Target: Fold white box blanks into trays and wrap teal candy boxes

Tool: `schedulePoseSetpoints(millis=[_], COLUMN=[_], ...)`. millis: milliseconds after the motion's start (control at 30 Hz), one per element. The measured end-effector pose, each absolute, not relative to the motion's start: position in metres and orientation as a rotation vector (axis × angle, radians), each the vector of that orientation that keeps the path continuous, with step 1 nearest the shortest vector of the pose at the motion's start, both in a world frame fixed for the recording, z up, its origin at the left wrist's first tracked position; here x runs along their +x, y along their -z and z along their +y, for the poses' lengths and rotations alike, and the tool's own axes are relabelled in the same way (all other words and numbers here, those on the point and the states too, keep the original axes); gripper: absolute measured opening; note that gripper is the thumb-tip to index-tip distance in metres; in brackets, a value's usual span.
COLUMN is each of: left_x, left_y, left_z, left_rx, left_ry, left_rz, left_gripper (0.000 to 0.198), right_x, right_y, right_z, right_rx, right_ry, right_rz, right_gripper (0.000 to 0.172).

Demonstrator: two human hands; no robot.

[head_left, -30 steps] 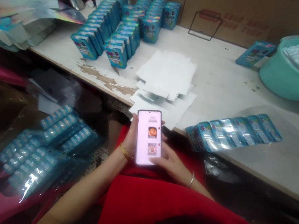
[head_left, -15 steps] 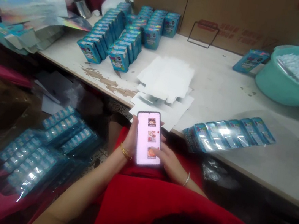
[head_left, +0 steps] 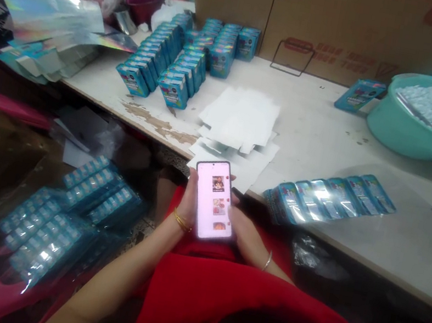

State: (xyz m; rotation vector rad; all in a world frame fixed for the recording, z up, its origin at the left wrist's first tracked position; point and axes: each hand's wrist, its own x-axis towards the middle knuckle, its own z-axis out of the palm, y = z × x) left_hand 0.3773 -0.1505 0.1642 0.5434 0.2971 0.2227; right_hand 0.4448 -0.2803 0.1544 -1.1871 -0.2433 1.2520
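A smartphone (head_left: 206, 218) with a lit pinkish-white screen and several small pictures is held upright over my lap. My left hand (head_left: 189, 201), with gold bangles at the wrist, is wrapped round its left side; fingertips show at the right edge. Against the phone's lower right side rests my right hand (head_left: 245, 229), a silver bracelet on its wrist. Its thumb lies by the screen edge, and its other fingers are hidden behind the phone. Just beyond the phone, a loose stack of white card sheets (head_left: 241, 116) lies on the table's front edge.
Rows of blue printed boxes (head_left: 176, 90) stand on the worn white table (head_left: 306, 144). At right are a film-wrapped row of blue packs (head_left: 329, 195), a single blue box (head_left: 359, 95) and a teal tub (head_left: 409, 129) of small white pieces. Wrapped bundles (head_left: 58, 223) sit lower left.
The pictures on the phone screen have shifted downward. My right thumb has drawn back from over the screen to its right edge. The whole view has tilted slightly.
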Motion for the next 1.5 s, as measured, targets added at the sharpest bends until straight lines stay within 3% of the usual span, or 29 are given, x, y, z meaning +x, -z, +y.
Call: schedulePoseSetpoints(millis=[367,800,1500], left_x=[0.375,0.374,0.378], left_y=[-0.158,-0.16,-0.16], left_z=[-0.153,-0.145,-0.148], left_rx=[0.531,0.526,0.498], left_ry=[-0.214,-0.314,-0.321], left_rz=[0.3,0.311,0.493], left_gripper=[0.094,0.099,0.096], right_x=[0.435,0.443,0.439], right_y=[-0.163,-0.169,-0.162], right_z=[-0.284,-0.285,-0.285], right_rx=[-1.175,-1.273,-1.134], right_ry=[-1.244,-1.175,-1.285], right_rz=[-0.436,-0.396,-0.25], right_gripper=[0.054,0.04,0.052])
